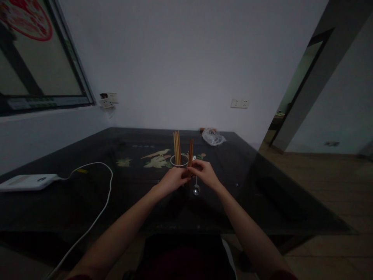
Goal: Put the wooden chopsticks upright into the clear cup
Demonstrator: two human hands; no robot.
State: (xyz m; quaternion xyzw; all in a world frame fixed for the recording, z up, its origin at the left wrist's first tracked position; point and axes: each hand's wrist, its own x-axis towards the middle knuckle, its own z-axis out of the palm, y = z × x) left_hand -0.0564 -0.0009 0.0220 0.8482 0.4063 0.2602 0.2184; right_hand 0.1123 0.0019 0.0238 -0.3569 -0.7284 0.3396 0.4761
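Both hands meet at a pair of dark brown chopsticks, standing nearly upright just right of a cup. My right hand pinches them from the right. My left hand is closed about their lower part, in front of the cup, with some fingertips hidden. Several lighter wooden chopsticks stand in the round cup, whose pale rim shows above my left hand. Just below my right hand, a metal spoon lies on the table, bowl toward me.
The dark table has a bird-and-flower picture on its top. A crumpled clear plastic bag lies near the wall. On the left is a white device, its white cable curving down over the front edge. Wall sockets are behind.
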